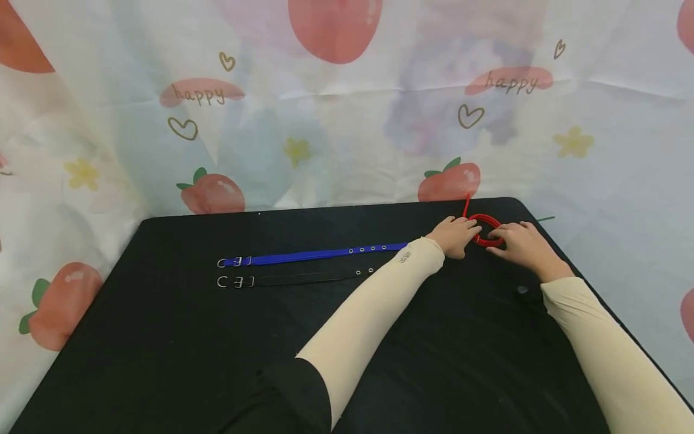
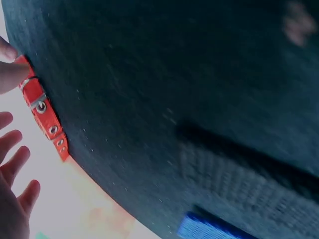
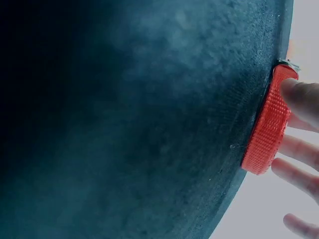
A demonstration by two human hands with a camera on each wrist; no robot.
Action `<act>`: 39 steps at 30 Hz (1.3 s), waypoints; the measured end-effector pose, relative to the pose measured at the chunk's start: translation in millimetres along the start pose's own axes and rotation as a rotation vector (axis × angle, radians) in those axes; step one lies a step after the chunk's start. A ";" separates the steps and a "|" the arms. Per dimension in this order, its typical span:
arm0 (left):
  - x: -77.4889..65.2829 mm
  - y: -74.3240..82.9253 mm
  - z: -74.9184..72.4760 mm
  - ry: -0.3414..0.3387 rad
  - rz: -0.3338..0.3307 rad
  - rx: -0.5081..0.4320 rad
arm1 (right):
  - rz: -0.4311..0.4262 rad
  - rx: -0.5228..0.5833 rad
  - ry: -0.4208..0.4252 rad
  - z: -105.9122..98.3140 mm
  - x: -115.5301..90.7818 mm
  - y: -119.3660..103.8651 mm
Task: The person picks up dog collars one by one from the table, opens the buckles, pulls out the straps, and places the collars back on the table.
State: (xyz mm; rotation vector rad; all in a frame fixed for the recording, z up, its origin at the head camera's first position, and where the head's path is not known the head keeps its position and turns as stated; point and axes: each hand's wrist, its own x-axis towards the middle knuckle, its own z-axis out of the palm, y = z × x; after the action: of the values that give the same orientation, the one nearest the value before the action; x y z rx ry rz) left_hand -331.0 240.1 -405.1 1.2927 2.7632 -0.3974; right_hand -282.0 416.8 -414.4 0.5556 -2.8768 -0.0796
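Observation:
A red strap collar (image 1: pixel 487 218) with a buckle and metal eyelets stands coiled into a ring near the table's far right corner, its free end sticking out toward the back. My right hand (image 1: pixel 526 244) holds the ring's right side; in the right wrist view its thumb (image 3: pixel 301 99) lies on the red webbing with the fingers behind. Reaching in from the left, my left hand (image 1: pixel 455 234) is at the collar's other side. The left wrist view has the thumb (image 2: pixel 12 74) over the strap beside the buckle, the other fingers spread apart from it.
A blue collar (image 1: pixel 303 257) lies stretched out left of my hands, with a black collar (image 1: pixel 303 278) parallel in front of it. My left sleeve (image 1: pixel 379 319) covers their right ends in the head view. A printed curtain (image 1: pixel 347 132) hangs behind the black table (image 1: pixel 217 361).

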 end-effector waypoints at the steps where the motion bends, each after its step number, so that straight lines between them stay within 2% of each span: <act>1: 1.9 1.7 0.0 -0.024 0.002 0.000 | -0.001 0.003 -0.002 -0.2 -0.3 0.3; 4: 5.9 5.1 1.7 -0.066 0.008 -0.012 | -0.012 0.007 -0.007 0.1 -0.3 0.5; 6: 7.1 5.8 3.3 -0.067 0.010 -0.020 | -0.019 0.016 -0.008 0.9 -0.3 0.4; 16: -1.9 1.2 5.1 0.035 0.040 -0.016 | -0.117 0.029 -0.009 -2.0 1.9 -15.8; 23: -10.2 -11.5 11.3 0.103 0.079 0.014 | -0.171 0.018 0.002 -5.4 4.7 -30.3; 27: -16.4 -23.3 19.5 0.171 0.127 0.026 | -0.211 0.019 0.047 -5.9 4.4 -37.6; 31: -25.2 -36.5 24.7 0.223 0.191 0.032 | -0.278 0.007 0.128 -7.7 5.0 -43.8; 35: -41.8 -46.9 17.4 0.225 0.254 -0.004 | -0.361 -0.001 0.241 -16.4 5.4 -50.2; 39: -63.3 -55.8 6.3 0.236 0.280 -0.040 | -0.427 0.028 0.342 -27.4 4.2 -55.1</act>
State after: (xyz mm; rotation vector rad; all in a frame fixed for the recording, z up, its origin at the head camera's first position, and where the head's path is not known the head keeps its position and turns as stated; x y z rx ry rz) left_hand -333.1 157.0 -389.2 1.7889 2.6907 -0.1793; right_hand -260.0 363.8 -391.9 1.0666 -2.3935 -0.0076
